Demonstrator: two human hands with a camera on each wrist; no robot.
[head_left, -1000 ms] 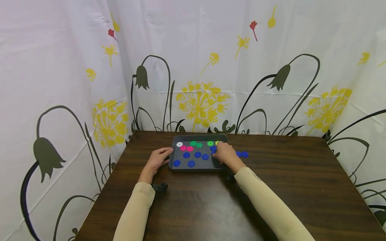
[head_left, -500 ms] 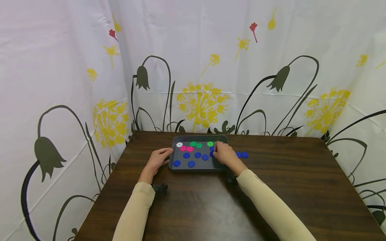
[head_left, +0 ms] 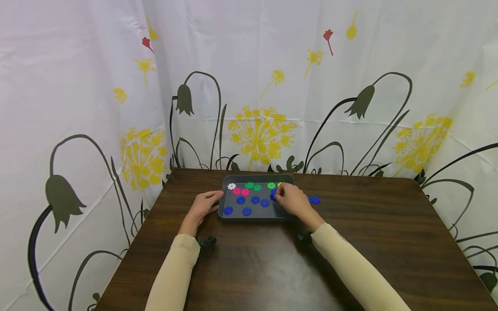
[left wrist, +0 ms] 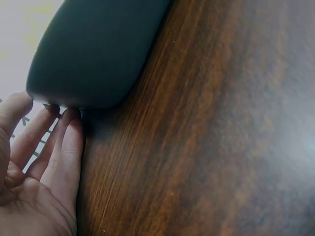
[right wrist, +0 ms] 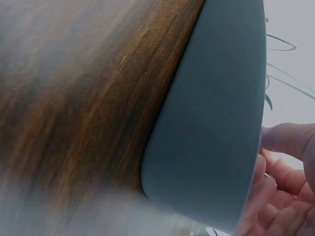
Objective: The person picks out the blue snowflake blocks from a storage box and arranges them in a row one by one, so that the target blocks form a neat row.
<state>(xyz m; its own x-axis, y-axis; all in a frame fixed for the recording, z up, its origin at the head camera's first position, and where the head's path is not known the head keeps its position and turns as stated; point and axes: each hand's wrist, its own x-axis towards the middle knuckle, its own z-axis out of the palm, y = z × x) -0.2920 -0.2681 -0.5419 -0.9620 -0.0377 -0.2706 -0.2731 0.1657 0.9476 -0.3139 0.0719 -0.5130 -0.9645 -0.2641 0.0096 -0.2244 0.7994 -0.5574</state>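
Note:
A dark grey tray [head_left: 249, 219] lies on the table, with several notched, flower-shaped plastic discs in it. My left hand [head_left: 204, 205] rests against its left end. In the left wrist view, the fingertips touch the outer wall and the thumb [left wrist: 15, 110] is at the rim. Over the tray's right side, my right hand [head_left: 293, 201] has thumb and fingers curled together at a blue disc [head_left: 273, 197], pinching it. Another blue disc [head_left: 274, 191] lies right beside those fingertips. The tray wall [right wrist: 211, 123] hides part of the fingers in the right wrist view.
The tray also holds a white disc [head_left: 231, 186], pink discs [head_left: 245, 192], green discs [head_left: 257, 187] and more blue discs [head_left: 247, 211]. A yellow disc [head_left: 279, 185] is partly hidden by my right hand. Outside the tray, blue discs [head_left: 315, 200] lie on the brown table [head_left: 369, 224].
My right hand has shifted slightly to the right and toward me, and the blue disc at its fingertips has moved a little. My left hand and the tray stay in place.

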